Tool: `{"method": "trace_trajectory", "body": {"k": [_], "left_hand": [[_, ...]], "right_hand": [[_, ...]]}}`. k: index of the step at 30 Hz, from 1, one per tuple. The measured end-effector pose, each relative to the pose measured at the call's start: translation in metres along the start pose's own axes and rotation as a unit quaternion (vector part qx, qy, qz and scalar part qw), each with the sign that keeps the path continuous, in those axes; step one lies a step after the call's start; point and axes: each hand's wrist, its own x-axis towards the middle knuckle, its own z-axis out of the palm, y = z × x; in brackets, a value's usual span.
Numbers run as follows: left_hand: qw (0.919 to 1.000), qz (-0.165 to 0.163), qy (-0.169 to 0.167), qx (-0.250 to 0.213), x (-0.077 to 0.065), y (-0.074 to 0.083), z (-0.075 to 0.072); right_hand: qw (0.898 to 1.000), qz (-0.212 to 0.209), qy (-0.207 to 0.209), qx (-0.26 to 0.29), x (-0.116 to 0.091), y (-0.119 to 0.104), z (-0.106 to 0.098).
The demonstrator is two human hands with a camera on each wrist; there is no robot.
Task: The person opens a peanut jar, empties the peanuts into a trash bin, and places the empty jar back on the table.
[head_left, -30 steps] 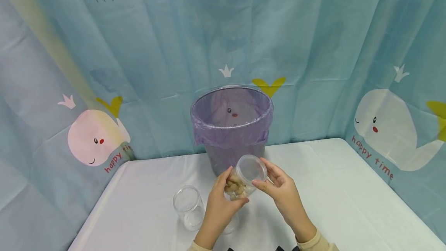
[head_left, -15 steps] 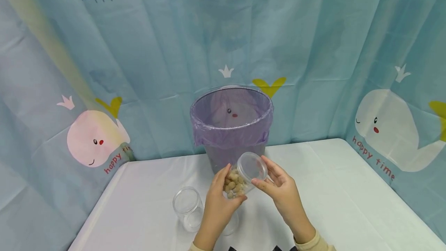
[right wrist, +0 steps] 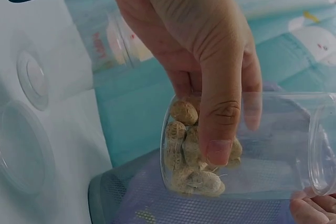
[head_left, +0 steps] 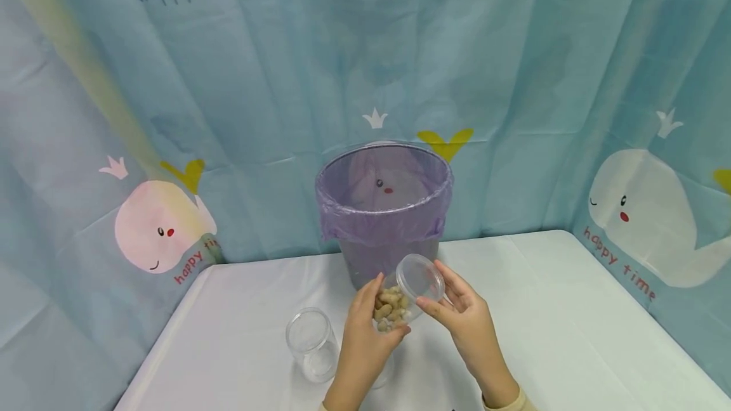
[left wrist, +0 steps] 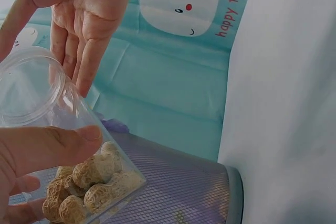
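A clear plastic jar (head_left: 407,297) with several unshelled peanuts (left wrist: 100,184) in its base end is held tilted in the air between both hands. My left hand (head_left: 362,341) grips the jar's body at the peanut end. In the right wrist view its thumb (right wrist: 218,124) lies across the side over the peanuts. My right hand (head_left: 465,316) holds the rimmed end, thumb in front and fingers at the far edge. That round end faces up and to the right in the head view. A second clear jar (head_left: 314,344) stands without contents to the left of my left hand.
A mesh waste bin with a purple liner (head_left: 382,224) stands just beyond the hands. A clear round lid (right wrist: 26,148) lies on the white table (head_left: 228,335), mostly behind my left wrist in the head view. A printed blue curtain (head_left: 274,81) encloses the table.
The peanuts have shifted inside the jar. Both hands keep their hold in nearly the same place, and the head view has moved slightly.
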Motion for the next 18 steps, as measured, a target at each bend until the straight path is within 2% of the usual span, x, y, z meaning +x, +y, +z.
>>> {"method": "trace_trajectory", "body": {"k": [9,18], "left_hand": [[0.9998,-0.002,0.002,0.019,-0.0011,0.0031,0.0004],[0.9964,0.051,0.032,0.06,-0.0033,0.0023,0.0061]], "right_hand": [[1.0,-0.001,0.009,0.0,0.0004,0.0019,-0.0028],[1.0,0.012,0.012,-0.014,0.0003,0.0026,-0.0032]]}}
